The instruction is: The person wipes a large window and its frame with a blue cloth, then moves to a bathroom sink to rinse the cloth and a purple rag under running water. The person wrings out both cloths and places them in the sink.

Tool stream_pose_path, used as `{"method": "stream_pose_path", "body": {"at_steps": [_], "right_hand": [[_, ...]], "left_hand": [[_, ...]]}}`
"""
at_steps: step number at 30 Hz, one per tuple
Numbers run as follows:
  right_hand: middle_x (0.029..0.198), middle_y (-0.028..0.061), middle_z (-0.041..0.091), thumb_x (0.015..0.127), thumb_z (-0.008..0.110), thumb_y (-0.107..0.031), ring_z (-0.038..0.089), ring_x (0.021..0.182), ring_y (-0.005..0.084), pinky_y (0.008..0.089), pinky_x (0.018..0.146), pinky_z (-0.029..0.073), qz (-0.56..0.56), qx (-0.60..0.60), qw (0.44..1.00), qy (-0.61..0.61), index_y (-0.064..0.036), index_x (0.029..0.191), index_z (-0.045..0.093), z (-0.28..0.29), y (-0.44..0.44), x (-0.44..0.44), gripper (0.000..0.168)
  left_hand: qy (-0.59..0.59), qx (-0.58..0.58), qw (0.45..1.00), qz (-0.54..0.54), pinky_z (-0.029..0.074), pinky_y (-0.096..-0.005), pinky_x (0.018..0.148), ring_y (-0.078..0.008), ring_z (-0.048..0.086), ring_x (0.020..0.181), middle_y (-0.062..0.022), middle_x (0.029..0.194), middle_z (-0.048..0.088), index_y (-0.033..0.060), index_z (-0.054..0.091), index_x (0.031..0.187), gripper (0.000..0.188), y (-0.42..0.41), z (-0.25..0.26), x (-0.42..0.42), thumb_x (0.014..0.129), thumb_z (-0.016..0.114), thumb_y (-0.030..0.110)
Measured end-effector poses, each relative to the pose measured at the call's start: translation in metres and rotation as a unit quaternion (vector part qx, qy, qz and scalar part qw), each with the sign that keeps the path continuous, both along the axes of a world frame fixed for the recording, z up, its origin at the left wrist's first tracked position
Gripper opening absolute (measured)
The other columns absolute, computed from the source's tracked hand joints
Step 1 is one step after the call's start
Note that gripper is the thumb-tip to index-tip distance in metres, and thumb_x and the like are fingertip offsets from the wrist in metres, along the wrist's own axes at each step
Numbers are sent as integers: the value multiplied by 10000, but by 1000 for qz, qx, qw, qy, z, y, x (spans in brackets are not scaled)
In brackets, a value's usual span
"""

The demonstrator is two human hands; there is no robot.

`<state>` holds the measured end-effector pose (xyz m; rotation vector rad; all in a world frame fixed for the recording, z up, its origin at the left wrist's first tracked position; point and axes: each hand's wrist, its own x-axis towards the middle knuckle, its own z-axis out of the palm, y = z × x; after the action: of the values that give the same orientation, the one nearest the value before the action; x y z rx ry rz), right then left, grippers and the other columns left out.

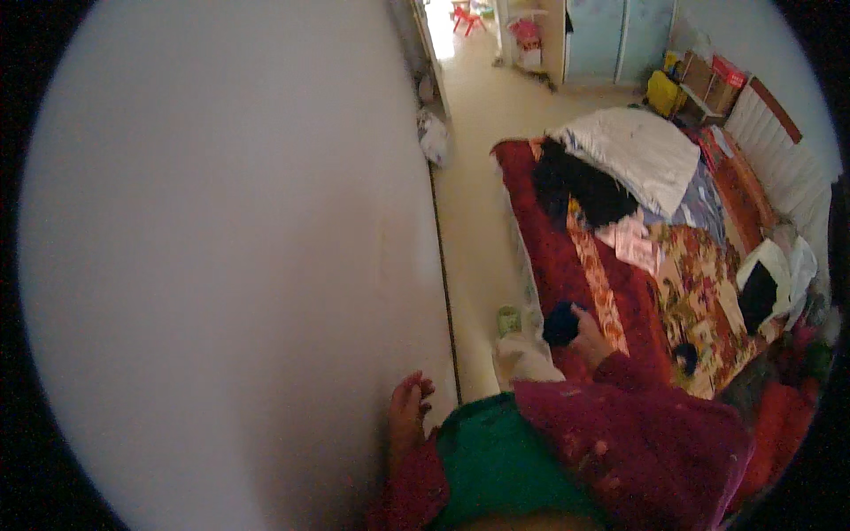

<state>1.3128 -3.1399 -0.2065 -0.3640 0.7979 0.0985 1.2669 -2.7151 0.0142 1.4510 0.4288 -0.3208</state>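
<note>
My right hand [590, 336] is closed around a small, dark navy bundle [562, 324] that looks like rolled cloth. It hangs over the near edge of a bed with a dark red cover [544, 255]. Close to the pale wall [232, 252], my left hand [410, 401] has loosely bent fingers and nothing visible in it. Below me, one foot in a light green slipper [509, 320] shows beside the bed. A small dark item [684, 358] lies on the patterned blanket [700, 292] to the right of my right hand.
A white quilt [637, 149], black clothing [584, 186] and a pink garment [634, 247] lie on the bed. A narrow strip of floor [473, 226] runs between wall and bed. White bags [434, 139] sit along the wall. Cardboard boxes [707, 83] and a yellow container [663, 93] stand beyond the bed.
</note>
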Motion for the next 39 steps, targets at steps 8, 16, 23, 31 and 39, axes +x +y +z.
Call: {"method": "stream_pose_path", "body": {"at_steps": [8,16,23,31,39], "right_hand": [[1164,141,628,979,530,-333,606,1038,383,565,926,483,90,249,911,-316,-77,1176,589,-4,-54,250,328],[1114,141,639,978,515,-360,623,995,357,551,896,499,-10,-26,999,30,-81,1152,600,112,-114,462,339],[958,119,693,990,487,-327,686,835,314,494,779,576,-34,22,997,-63,-50,1025,648,80,-173,638,322],[1133,126,661,968,541,-383,638,1033,357,595,915,490,-104,20,994,-41,-112,1165,626,121,-277,806,346],[1086,110,687,953,569,-336,669,970,305,510,870,540,-245,-139,953,-108,-87,1152,650,94,-378,912,329]], "left_hand": [[48,-21,997,-49,454,-334,840,-185,589,1095,-60,1156,625,88,550,1286,346,-112,26,259,1009,516,292],[10,-23,997,-74,463,-362,841,-207,611,1063,-67,1158,645,103,557,1289,363,-198,36,493,991,551,311],[87,-58,985,-135,456,-400,883,-215,585,1137,-68,1250,607,104,549,1304,418,-254,-16,678,979,558,368],[0,-132,978,-162,476,-366,874,-212,592,1056,-89,1136,628,46,542,1287,388,-341,-20,952,995,533,302],[8,-149,958,-245,431,-318,816,-146,598,1021,-7,1087,633,112,579,1230,278,-421,-12,1138,1002,525,262]]}}
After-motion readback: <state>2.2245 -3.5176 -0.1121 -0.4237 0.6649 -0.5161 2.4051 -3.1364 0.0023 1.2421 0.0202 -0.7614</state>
